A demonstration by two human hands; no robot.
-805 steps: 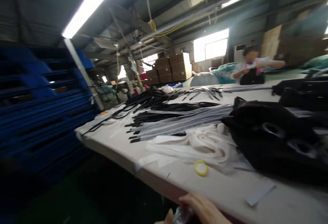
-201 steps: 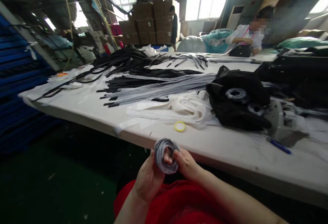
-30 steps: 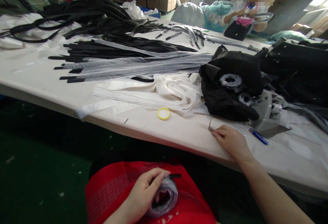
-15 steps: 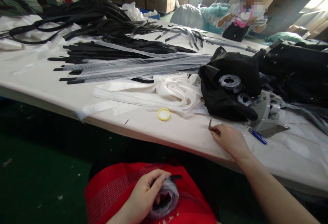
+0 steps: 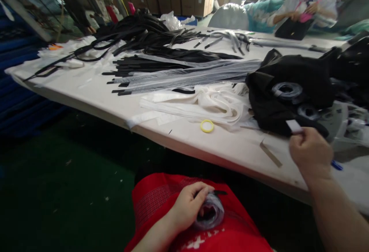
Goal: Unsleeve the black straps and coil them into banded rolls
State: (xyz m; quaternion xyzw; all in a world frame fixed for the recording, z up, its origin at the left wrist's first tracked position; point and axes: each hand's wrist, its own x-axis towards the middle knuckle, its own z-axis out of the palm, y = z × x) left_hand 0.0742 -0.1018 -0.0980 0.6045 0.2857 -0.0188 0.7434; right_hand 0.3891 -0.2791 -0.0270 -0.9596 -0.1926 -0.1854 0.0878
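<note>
My left hand (image 5: 188, 206) rests in my lap on red cloth (image 5: 161, 206), fingers curled round a coiled roll of grey strip (image 5: 210, 213) with a black tip. My right hand (image 5: 310, 155) is raised just above the white table (image 5: 225, 148), fingers pinched on a small white slip (image 5: 293, 126). A thin loose strip (image 5: 270, 155) lies on the table left of that hand. A yellow ring (image 5: 207, 126) lies near the front edge.
A black bag (image 5: 288, 86) with coiled rolls on it sits right of centre, beside white cloth (image 5: 207, 104). Long grey and black strips (image 5: 178, 71) cover the table's middle and back. Another person (image 5: 305, 9) works at the far end. Blue pallets (image 5: 17, 90) stand left.
My right hand has lifted off the table and moved right, now pinching a white slip. The view has swung left. My left hand still holds the roll in my lap.
</note>
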